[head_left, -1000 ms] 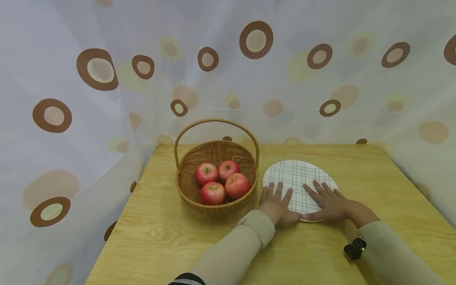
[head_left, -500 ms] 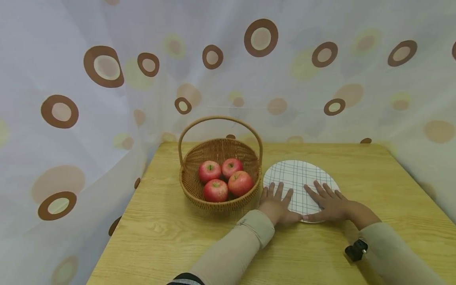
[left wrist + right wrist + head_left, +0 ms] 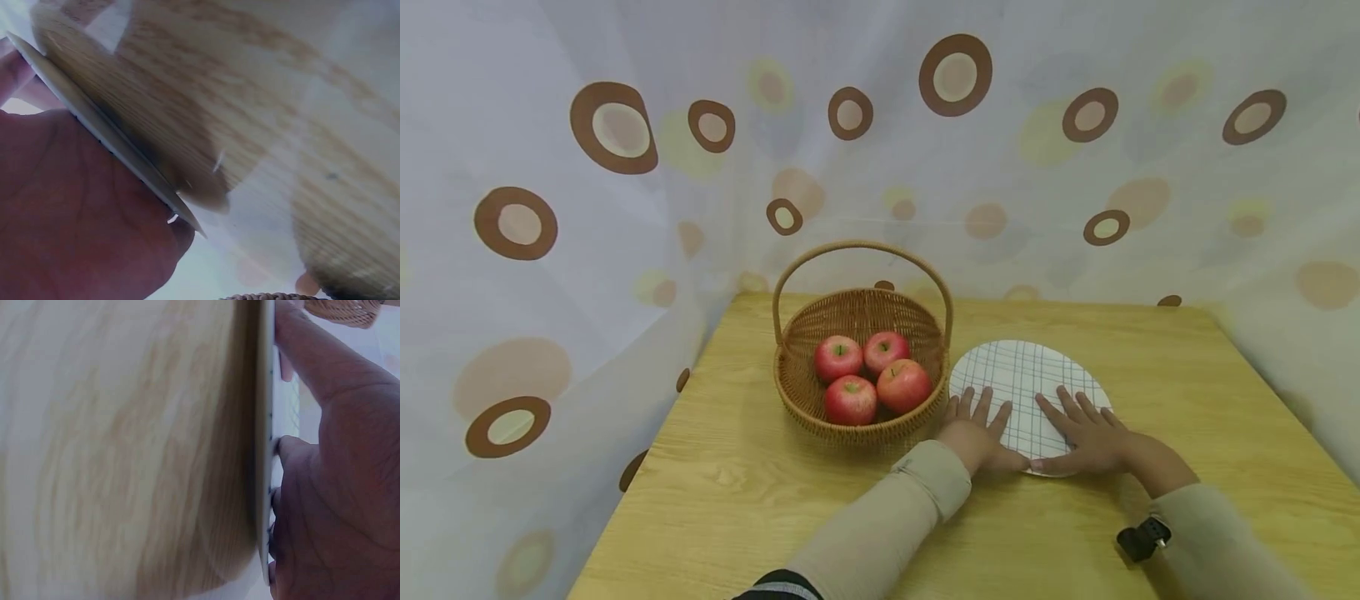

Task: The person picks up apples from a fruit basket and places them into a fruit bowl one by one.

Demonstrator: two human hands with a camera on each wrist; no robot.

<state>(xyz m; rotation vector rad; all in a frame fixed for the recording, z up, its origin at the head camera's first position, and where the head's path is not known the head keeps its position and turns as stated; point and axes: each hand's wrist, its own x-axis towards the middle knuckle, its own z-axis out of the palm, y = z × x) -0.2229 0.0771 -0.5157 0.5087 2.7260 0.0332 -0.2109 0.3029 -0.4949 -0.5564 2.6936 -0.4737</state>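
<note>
In the head view, a thin round white disc with a blue check pattern [image 3: 1011, 375] lies on the wooden table, right of the basket. My left hand [image 3: 973, 437] rests on its near left part, fingers spread and straight. My right hand [image 3: 1093, 442] lies on the near right part, also with spread fingers. The two thumbs almost meet at the near edge. Each wrist view shows the disc edge-on, with the left palm [image 3: 81, 206] and the right palm [image 3: 344, 506] against its checked side.
A wicker basket [image 3: 790, 400] with a tall arched handle stands just left of the disc. Several red apples [image 3: 851, 400] lie in it. The wooden table [image 3: 737, 475] is bounded by a patterned curtain [image 3: 865, 183] at the back and sides.
The disc and both hands have shifted slightly toward me and closer to the basket. The hands keep the same pose. The head view has tilted a little.
</note>
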